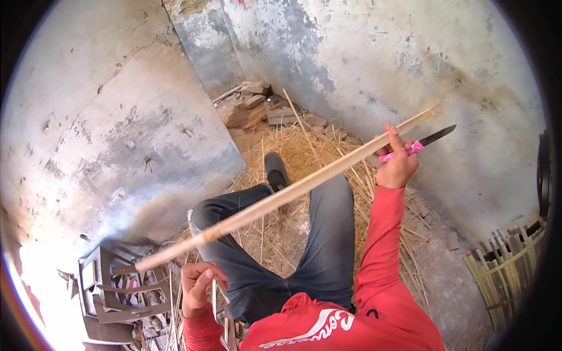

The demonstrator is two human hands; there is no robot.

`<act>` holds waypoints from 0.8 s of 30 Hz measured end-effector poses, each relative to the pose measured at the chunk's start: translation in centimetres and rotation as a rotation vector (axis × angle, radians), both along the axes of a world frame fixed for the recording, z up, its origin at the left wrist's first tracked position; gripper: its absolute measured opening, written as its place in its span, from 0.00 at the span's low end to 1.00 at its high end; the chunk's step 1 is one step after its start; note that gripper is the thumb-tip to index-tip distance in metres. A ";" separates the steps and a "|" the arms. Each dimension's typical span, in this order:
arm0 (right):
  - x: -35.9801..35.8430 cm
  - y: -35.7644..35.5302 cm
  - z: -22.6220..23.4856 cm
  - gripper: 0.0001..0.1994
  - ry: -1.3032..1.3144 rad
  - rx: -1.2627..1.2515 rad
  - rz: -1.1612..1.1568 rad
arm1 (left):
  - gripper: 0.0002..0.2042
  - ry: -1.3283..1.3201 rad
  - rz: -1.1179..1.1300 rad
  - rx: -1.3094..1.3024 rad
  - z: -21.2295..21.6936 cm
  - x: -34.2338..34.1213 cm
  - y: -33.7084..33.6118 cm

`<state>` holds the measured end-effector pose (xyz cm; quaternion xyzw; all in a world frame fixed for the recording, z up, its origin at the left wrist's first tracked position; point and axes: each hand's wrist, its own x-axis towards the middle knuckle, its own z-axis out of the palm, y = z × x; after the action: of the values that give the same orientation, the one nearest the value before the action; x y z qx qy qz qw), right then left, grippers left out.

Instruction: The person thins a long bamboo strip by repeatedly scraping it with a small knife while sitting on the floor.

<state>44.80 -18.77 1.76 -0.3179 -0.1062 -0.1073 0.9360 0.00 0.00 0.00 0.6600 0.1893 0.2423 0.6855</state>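
A long pale bamboo strip (275,200) slants across my lap, from the lower left up to the right. My right hand (397,166) is closed around the pink patterned handle of a knife (436,136), its dark blade pointing up and right. The fingers of that same hand also grip the strip near its upper end. Below the strip's lower part, my left hand (199,286) is curled, thumb against the forefinger, apart from the strip. Nothing shows between its fingers.
Straw and thin shavings (304,146) cover the floor around my legs. Broken bricks (252,102) lie in the wall corner. A dark wooden frame (117,292) stands at lower left. A woven slat basket (506,269) is at right. Peeling walls (410,64) enclose the spot.
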 end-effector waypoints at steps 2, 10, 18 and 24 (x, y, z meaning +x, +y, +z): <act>0.6 -0.7 0.1 0.18 0.055 0.032 -0.051 | 0.15 0.133 -0.131 0.438 3.2 1.2 -0.1; 0.8 -2.0 -3.6 0.18 0.156 0.027 -0.129 | 0.20 0.610 -0.656 1.033 -12.5 3.6 -4.3; 0.4 -1.2 -3.2 0.17 0.087 -0.047 -0.112 | 0.14 0.376 -0.530 0.940 -13.3 0.0 -3.2; -0.3 0.8 -3.7 0.18 0.088 -0.039 -0.050 | 0.11 0.299 -0.512 0.882 -13.2 -1.1 -2.5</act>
<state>44.49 -17.96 -1.91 -0.3432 -0.0591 -0.1147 0.9304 -1.15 -2.50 -13.23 0.9380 -0.0021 0.0273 0.3455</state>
